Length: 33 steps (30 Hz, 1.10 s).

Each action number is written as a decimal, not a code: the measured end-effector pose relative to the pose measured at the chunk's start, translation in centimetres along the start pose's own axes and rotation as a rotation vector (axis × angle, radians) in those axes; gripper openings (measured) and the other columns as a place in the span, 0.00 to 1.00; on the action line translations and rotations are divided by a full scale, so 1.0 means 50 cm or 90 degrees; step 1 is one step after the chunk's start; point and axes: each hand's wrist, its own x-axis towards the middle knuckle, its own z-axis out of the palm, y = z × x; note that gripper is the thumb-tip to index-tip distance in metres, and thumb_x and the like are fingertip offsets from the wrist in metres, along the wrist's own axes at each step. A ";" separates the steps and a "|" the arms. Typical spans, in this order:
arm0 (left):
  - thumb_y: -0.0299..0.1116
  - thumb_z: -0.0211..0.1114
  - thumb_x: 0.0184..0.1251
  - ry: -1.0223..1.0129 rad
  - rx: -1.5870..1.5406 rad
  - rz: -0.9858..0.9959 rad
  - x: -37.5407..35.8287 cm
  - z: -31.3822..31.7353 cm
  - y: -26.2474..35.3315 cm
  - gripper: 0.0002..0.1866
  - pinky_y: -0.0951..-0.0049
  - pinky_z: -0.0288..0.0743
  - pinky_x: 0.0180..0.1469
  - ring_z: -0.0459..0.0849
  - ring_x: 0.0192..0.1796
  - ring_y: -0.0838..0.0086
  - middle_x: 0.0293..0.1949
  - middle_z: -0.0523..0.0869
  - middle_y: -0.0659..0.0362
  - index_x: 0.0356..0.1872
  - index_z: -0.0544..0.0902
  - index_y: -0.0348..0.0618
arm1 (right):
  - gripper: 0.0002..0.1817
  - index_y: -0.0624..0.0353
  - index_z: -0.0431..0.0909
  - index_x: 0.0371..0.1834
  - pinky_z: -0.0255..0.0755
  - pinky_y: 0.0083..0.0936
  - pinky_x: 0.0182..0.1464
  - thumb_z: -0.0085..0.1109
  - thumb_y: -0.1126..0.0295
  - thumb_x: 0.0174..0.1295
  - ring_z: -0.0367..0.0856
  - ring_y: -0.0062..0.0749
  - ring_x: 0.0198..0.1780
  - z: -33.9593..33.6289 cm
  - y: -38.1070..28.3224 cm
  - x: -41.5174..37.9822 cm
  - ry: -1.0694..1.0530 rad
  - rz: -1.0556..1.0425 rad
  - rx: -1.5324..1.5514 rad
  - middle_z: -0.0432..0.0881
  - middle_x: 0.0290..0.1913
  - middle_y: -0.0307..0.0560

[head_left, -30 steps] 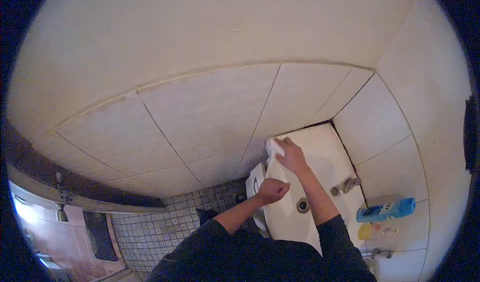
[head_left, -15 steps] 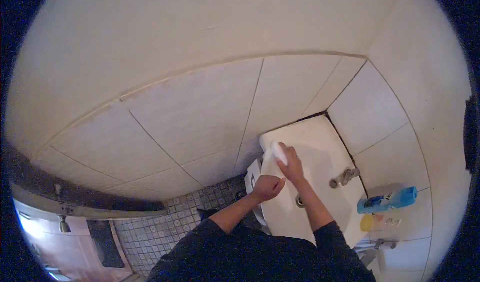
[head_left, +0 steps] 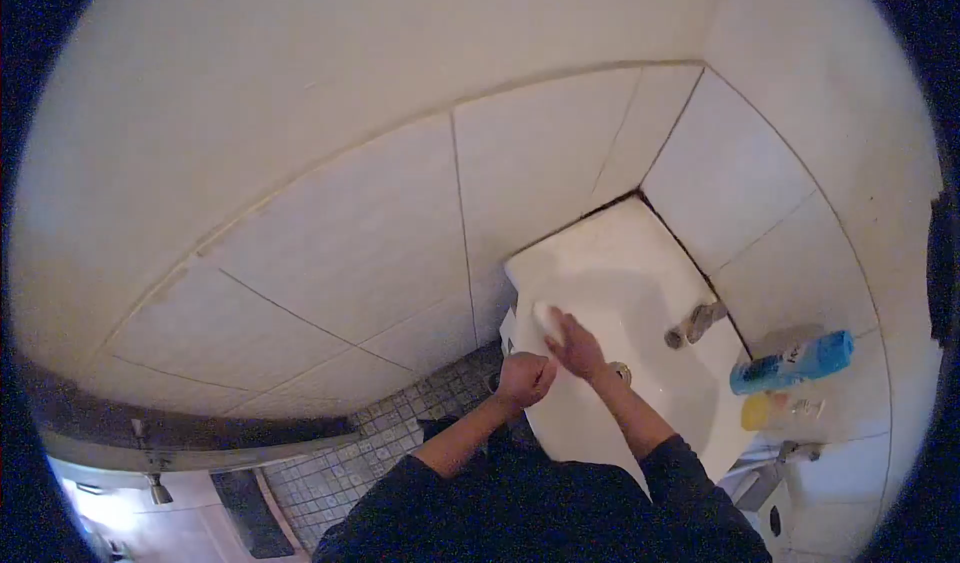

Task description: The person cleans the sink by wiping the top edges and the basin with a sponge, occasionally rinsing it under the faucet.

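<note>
My right hand [head_left: 578, 347] is over the white sink [head_left: 640, 263], near its left rim. Its fingers press a white, rounded, pad-like thing [head_left: 546, 317] to the basin surface; I cannot make out its exact kind. Beside it, my left hand [head_left: 526, 378] is curled into a fist at the rim, close to my right fingers. What it holds, if anything, is hidden. The drain [head_left: 622, 372] lies to the right of my right hand, and a metal tap [head_left: 697, 323] stands on the sink's far right edge.
A blue bottle [head_left: 800, 361] lies along the right side of the sink by the tiled wall, with a yellow item [head_left: 756, 412] below it. Another metal fitting [head_left: 800, 452] shows lower right. Patterned floor tiles [head_left: 350, 463] lie left of my body.
My right hand and the white pad have shifted slightly down and left on the basin, while the fist stays close by. The whole view has also turned a little.
</note>
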 end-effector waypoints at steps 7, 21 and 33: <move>0.37 0.51 0.58 -0.070 0.091 0.100 -0.009 -0.001 0.003 0.16 0.55 0.67 0.24 0.74 0.19 0.54 0.14 0.74 0.51 0.13 0.71 0.42 | 0.34 0.52 0.53 0.62 0.66 0.37 0.52 0.54 0.54 0.53 0.71 0.52 0.52 0.021 -0.017 -0.040 0.017 0.059 0.151 0.68 0.55 0.58; 0.37 0.51 0.59 -0.096 0.091 0.085 0.001 -0.008 -0.004 0.18 0.58 0.65 0.21 0.72 0.17 0.54 0.12 0.71 0.51 0.11 0.68 0.42 | 0.33 0.57 0.55 0.61 0.66 0.37 0.52 0.52 0.57 0.53 0.71 0.53 0.50 0.004 -0.038 -0.008 0.074 0.136 0.112 0.70 0.53 0.57; 0.36 0.52 0.58 -0.111 0.103 0.082 -0.005 -0.004 -0.004 0.18 0.58 0.65 0.21 0.71 0.16 0.55 0.11 0.70 0.51 0.10 0.68 0.41 | 0.35 0.36 0.49 0.65 0.73 0.41 0.32 0.51 0.54 0.53 0.78 0.48 0.33 -0.094 -0.023 0.133 0.102 0.248 -0.223 0.74 0.39 0.57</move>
